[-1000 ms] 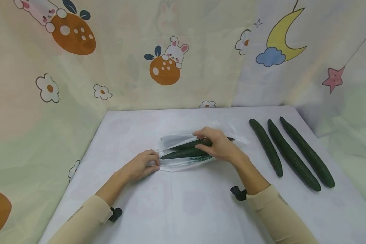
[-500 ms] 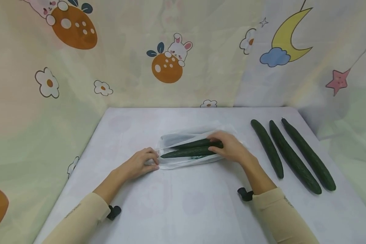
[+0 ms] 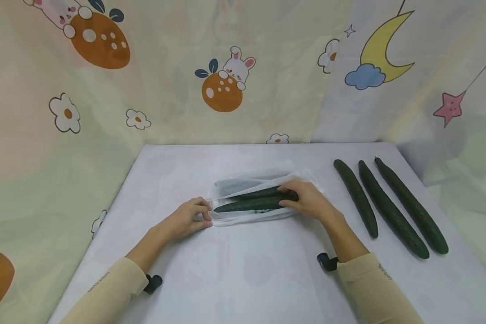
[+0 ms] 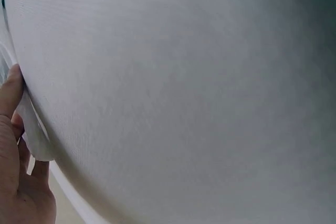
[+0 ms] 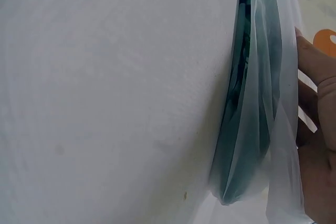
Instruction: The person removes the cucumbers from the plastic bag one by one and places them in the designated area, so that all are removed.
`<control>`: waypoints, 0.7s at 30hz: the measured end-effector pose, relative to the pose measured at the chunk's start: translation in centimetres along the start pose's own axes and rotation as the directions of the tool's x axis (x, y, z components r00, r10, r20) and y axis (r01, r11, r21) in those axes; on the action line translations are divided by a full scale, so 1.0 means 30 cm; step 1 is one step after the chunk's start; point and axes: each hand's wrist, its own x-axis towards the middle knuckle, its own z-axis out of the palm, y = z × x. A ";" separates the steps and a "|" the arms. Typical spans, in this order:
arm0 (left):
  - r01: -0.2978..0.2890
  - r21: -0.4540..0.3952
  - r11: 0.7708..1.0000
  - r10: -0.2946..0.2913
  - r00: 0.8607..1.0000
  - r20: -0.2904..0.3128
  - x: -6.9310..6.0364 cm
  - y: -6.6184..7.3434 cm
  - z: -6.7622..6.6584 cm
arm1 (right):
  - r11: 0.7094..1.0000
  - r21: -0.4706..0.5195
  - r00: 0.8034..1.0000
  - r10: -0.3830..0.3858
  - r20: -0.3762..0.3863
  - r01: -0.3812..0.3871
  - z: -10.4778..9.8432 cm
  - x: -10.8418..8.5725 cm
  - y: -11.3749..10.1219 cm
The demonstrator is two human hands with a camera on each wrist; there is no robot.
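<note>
On the table lies a thin white translucent plastic bag [image 3: 243, 184] with green print. Two dark green cucumbers, a far one [image 3: 253, 193] and a near one [image 3: 247, 204], lie side by side in its opening. My left hand [image 3: 188, 218] pinches the bag's left edge between thumb and fingers; the left wrist view shows white film [image 4: 35, 137] in that hand. My right hand [image 3: 309, 200] holds the cucumbers near their right ends, fingers on the far side and thumb on the near side. From the right wrist, the bag's film hides much of the grip.
To the right, three loose cucumbers lie slanted side by side: a left one [image 3: 356, 198], a middle one [image 3: 393, 209] and a right one [image 3: 411, 204]. A white cloth covers the table [image 3: 243, 279]. Behind it hangs a printed curtain [image 3: 158, 67].
My right hand has moved to the right along the cucumbers and now covers their right ends. The left hand stays at the bag's left edge. The view has shifted slightly.
</note>
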 end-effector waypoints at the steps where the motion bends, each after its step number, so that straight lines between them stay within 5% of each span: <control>1: 0.005 0.007 1.000 -0.005 1.000 0.000 -0.003 0.003 0.001 | 1.000 0.000 1.000 -0.001 0.002 0.001 0.002 -0.001 0.000; 21: 0.105 0.078 0.991 -0.106 0.994 0.006 -0.004 0.031 0.000 | 0.999 -0.033 0.996 0.005 0.094 -0.002 0.028 0.014 0.003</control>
